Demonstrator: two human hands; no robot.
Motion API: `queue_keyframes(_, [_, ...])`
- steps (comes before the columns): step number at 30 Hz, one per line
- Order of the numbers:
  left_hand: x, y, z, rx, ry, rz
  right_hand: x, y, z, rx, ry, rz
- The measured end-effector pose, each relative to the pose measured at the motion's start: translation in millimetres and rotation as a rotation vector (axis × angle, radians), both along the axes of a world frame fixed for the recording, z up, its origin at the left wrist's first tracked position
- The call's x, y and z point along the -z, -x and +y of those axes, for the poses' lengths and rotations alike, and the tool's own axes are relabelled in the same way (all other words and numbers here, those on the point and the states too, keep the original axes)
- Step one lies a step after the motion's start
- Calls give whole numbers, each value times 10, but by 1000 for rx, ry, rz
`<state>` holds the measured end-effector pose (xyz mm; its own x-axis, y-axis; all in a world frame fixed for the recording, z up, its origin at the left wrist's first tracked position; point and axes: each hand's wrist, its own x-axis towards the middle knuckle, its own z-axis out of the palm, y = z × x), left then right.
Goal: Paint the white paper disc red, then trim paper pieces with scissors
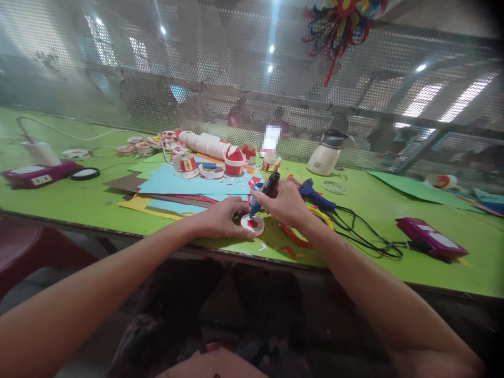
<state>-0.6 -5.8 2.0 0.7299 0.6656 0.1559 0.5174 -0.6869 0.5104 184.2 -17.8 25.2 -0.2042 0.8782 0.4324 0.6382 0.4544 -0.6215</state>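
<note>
Both forearms reach in over the front edge of the green tabletop [90,202], slanting inward until the hands nearly meet near the middle of that edge. The left hand [226,218] lies low on the surface, its fingers and thumb curved around the left side of a round white disc [258,227], gripping it by the rim. The right hand [285,199] is raised a little, closed around a black-and-blue marker pen [271,184] with thumb and fingers. The pen's long axis slants steeply: the black end points up, to the right and toward the back edge, the blue end down and left to the disc's far part; whether the tip touches cannot be told. The disc lies flat just inside the front edge, its red central patch [252,224] facing up. Toward the right edge, just beyond the right hand, lies a blue glue gun [313,192]; sheets of light-blue paper [163,184] lie behind the left hand.
</note>
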Motion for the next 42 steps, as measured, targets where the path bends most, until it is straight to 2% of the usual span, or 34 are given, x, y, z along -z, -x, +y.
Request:
queue_keyframes(9, [36,-4,22,14,-17,-27,-75,-49,-27,3,-14,200])
queue_keyframes(16, [23,3,7,3,2,-57,-94,-65,21,-65,161,508])
queue_keyframes(19, [18,11,-1,-3,9,-55,-112,-102,39,-115,240,548])
queue_keyframes(27, [19,1,6,14,24,-64,-236,-201,1,-261,297,505])
queue_keyframes(32, [8,-13,-2,28,87,-47,-243,-206,-17,-163,316,367])
queue_keyframes(39, [-6,-2,-13,-9,29,-55,-222,-125,-48,-45,233,186])
queue_keyframes(42, [-1,4,-13,-22,26,-46,-230,-99,-69,-41,218,132])
